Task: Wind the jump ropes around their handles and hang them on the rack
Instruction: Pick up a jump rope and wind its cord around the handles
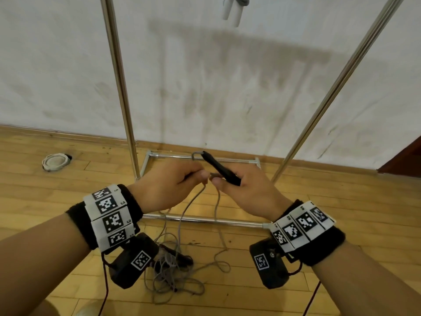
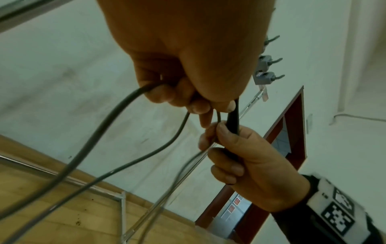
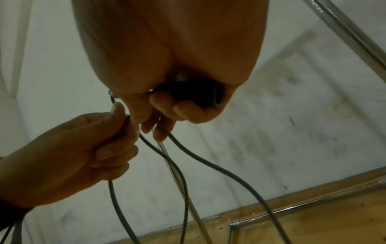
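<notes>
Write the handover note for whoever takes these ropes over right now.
Right hand: grips a black handle, tip pointing up and away.
Left hand: pinches the grey rope close beside that handle.
The rest of the rope lies in a loose tangle on the floor, with another dark handle in it.
Done: one white-handled rope hangs at the top of the rack.
Left: wind this rope round its handles and hang it up.

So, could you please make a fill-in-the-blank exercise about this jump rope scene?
1. The right hand grips a ____ jump rope handle.
2. The left hand holds the grey ____.
3. Most of the rope lies tangled on the wooden ____.
4. White handles hang from the metal ____.

Missing: black; rope; floor; rack
</notes>
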### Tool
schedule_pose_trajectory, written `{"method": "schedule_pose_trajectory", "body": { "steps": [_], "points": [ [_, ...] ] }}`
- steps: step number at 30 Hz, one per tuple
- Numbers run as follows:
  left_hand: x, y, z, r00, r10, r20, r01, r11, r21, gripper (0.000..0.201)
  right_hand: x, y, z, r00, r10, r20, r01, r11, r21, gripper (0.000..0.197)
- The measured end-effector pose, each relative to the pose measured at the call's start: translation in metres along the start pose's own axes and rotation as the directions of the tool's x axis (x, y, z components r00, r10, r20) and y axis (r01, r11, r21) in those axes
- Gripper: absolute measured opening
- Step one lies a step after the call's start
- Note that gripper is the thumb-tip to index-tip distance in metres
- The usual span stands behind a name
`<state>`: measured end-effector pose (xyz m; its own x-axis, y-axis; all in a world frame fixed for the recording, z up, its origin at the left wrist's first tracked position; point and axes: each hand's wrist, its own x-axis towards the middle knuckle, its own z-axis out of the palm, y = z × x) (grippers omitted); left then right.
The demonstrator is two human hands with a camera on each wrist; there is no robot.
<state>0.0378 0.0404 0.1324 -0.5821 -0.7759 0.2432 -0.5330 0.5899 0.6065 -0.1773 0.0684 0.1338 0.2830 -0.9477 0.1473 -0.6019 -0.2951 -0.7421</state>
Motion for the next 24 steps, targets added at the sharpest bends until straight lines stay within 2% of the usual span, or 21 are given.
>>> {"method": "schedule_pose_trajectory", "body": {
  "steps": [3,7,9,11,14,16,18,21,24],
  "points": [
    [-0.001,0.002,-0.002,0.999,-0.029,-0.036,0.027,0.998,-0.053,0.036,0.002,-0.001,0.003,0.999,-0.013,-0.048,0.013,1.000,-0.005,0.015],
    [-0.005,-0.019,0.001,0.984,-0.115,0.135,0.119,0.993,-0.026,0.028,0.007,0.001,-0.011,0.974,-0.013,-0.228,0.020,0.999,0.029,0.019],
    [-0.007,-0.032,0.005,0.955,-0.160,0.249,0.171,0.985,-0.021,0.027,0.007,0.003,-0.023,0.942,-0.019,-0.334,0.050,0.995,0.086,0.016],
    [-0.011,-0.044,0.009,0.916,-0.206,0.345,0.199,0.978,0.057,0.029,0.006,0.006,-0.037,0.904,0.004,-0.427,0.066,0.987,0.149,0.014],
    [-0.015,-0.057,0.013,0.880,-0.264,0.396,0.204,0.961,0.187,0.029,0.005,0.015,-0.056,0.850,0.064,-0.523,0.025,0.986,0.163,0.012],
    [-0.016,-0.060,0.011,0.876,-0.272,0.397,0.212,0.959,0.189,0.027,0.003,0.021,-0.061,0.844,0.081,-0.530,-0.012,0.991,0.133,0.008],
    [-0.016,-0.059,0.008,0.894,-0.254,0.369,0.198,0.963,0.182,0.026,0.000,0.025,-0.059,0.860,0.076,-0.505,-0.047,0.996,0.070,0.005],
    [-0.014,-0.050,0.006,0.938,-0.195,0.287,0.149,0.973,0.174,0.025,-0.004,0.024,-0.045,0.898,0.056,-0.436,-0.064,0.998,-0.004,0.013],
    [-0.010,-0.032,0.006,0.965,-0.081,0.249,0.042,0.987,0.157,0.032,-0.005,0.014,-0.029,0.949,-0.007,-0.315,-0.008,0.999,-0.047,0.014]
  ]
}}
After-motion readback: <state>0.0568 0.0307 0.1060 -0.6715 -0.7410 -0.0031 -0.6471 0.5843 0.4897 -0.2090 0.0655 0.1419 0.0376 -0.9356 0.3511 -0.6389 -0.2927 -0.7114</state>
